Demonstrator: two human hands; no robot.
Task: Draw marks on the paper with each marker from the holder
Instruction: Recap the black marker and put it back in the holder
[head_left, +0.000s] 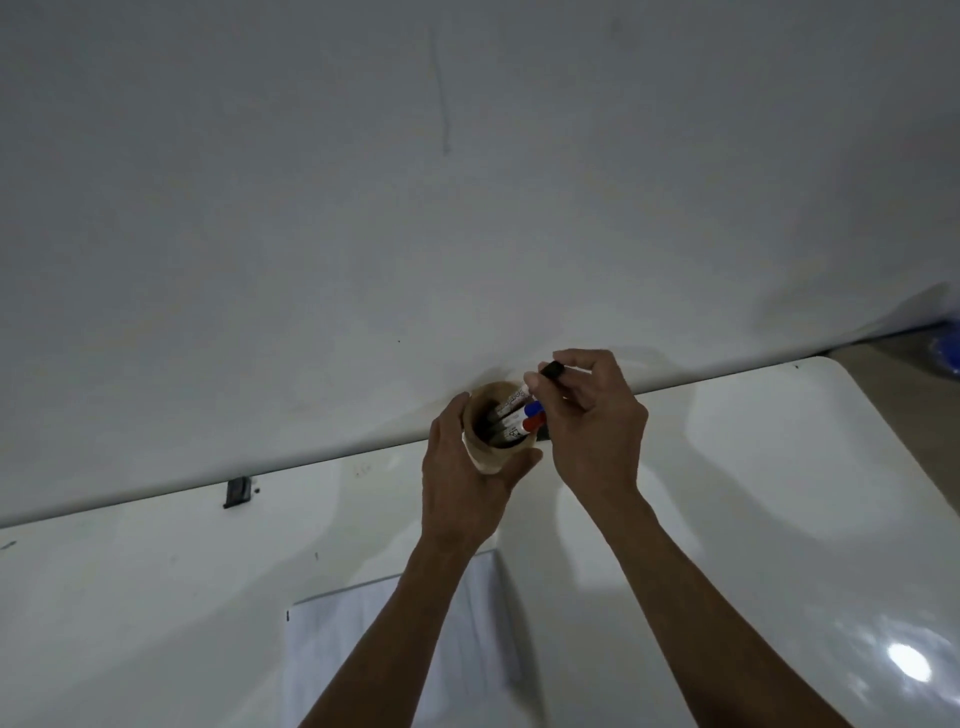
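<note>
Holder: brown cylinder at the far edge of the bench, against the wall; tipped toward the camera.
Left hand: wrapped around the holder, steadying it.
Right hand: fingertips pinched on the black-capped marker, partly out of the holder.
Remaining markers: blue-capped marker and red-capped marker inside the holder, caps on.
Paper: near edge of the bench, below the forearms; no marks discernible.
Progress: judged early; first marker being taken, drawing with every marker left.
</note>
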